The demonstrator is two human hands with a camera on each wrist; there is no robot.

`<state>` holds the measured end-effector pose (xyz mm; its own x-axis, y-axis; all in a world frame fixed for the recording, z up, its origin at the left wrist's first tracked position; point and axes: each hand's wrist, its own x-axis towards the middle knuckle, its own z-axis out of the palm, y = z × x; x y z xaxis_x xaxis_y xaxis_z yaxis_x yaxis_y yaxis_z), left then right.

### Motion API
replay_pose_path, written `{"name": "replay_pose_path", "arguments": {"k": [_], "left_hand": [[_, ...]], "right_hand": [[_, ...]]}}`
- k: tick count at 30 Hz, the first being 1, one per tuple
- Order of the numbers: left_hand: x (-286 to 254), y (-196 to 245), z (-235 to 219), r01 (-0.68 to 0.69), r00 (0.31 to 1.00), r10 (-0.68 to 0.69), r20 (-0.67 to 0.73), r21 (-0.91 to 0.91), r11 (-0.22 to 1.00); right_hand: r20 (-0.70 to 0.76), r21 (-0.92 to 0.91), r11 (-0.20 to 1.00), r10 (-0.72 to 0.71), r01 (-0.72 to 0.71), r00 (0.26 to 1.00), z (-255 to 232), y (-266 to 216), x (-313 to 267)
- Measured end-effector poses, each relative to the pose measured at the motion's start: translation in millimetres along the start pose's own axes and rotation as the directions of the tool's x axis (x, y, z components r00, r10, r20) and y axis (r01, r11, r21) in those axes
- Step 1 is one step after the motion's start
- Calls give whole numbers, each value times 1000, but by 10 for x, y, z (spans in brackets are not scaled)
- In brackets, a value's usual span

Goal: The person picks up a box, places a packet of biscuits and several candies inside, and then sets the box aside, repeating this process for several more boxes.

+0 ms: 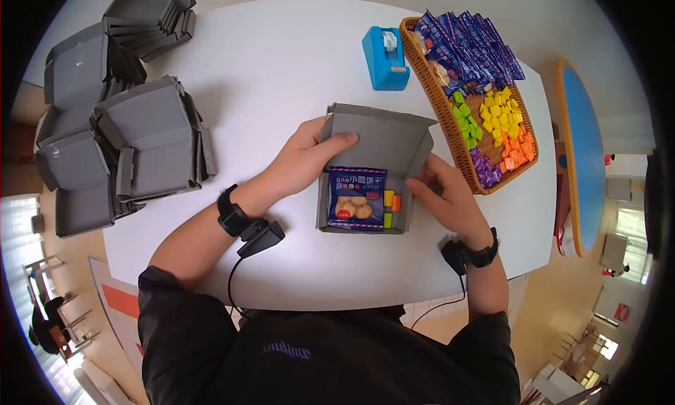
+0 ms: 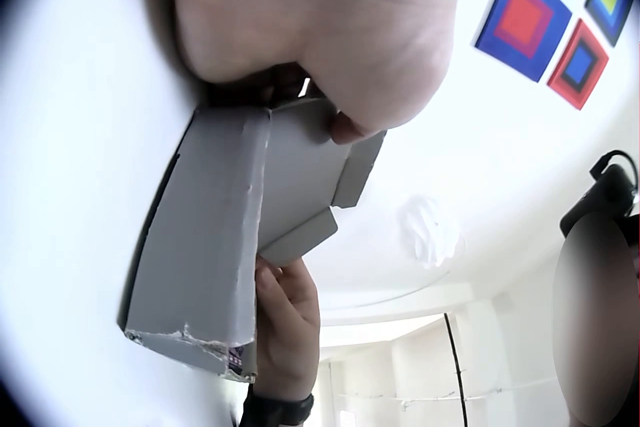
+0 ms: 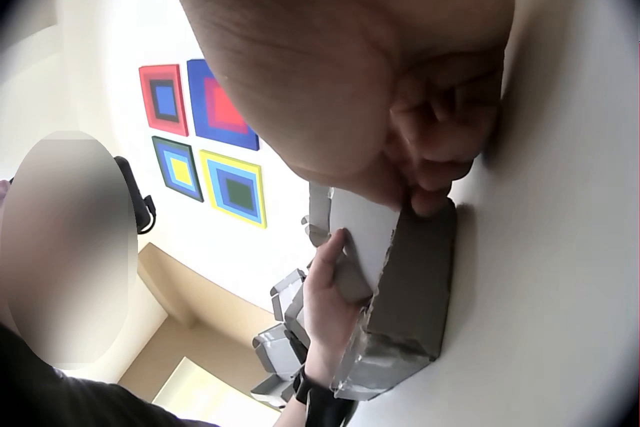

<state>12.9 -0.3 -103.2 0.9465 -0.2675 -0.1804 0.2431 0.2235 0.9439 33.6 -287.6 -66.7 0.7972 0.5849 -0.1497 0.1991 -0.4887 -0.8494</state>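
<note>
A grey cardboard box (image 1: 380,134) stands on the table with its lid raised. Inside lies a navy biscuit packet (image 1: 356,198), and to its right are small yellow (image 1: 389,197), orange (image 1: 396,204) and green (image 1: 387,221) wrapped sweets. My left hand (image 1: 307,156) grips the lid at its left side, thumb on the inner face and fingers hidden behind. At the right wall, my right hand (image 1: 446,195) pinches the box edge between thumb and fingers. In the right wrist view, the curled fingers (image 3: 445,147) meet the top of the box wall (image 3: 415,277).
Several open grey boxes (image 1: 158,141) are stacked at the left. Behind the work stands a blue tape dispenser (image 1: 385,71). A wicker basket (image 1: 439,99) at the right holds navy biscuit packets (image 1: 467,50) and sweets sorted by colour. Wrist cameras trail cables near the front edge.
</note>
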Motion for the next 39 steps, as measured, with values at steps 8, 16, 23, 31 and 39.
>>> {"name": "replay_pose_path", "arguments": {"k": [8, 16, 23, 31, 39], "left_hand": [[11, 2, 12, -19, 1000, 19, -1, 36, 999], [-3, 18, 21, -25, 1000, 25, 0, 75, 997], [-4, 8, 16, -25, 1000, 25, 4, 109, 994], [-14, 35, 12, -22, 1000, 21, 9, 124, 992], [-15, 28, 13, -20, 1000, 19, 10, 119, 993]], "right_hand": [[13, -60, 998, 32, -31, 999, -9, -77, 12], [27, -66, 997, 40, -38, 999, 4, -63, 3], [40, -92, 995, 38, -34, 998, -2, -91, -1], [38, -85, 996, 43, -40, 998, 7, -126, -1], [38, -94, 995, 37, -33, 999, 13, -110, -11]]}}
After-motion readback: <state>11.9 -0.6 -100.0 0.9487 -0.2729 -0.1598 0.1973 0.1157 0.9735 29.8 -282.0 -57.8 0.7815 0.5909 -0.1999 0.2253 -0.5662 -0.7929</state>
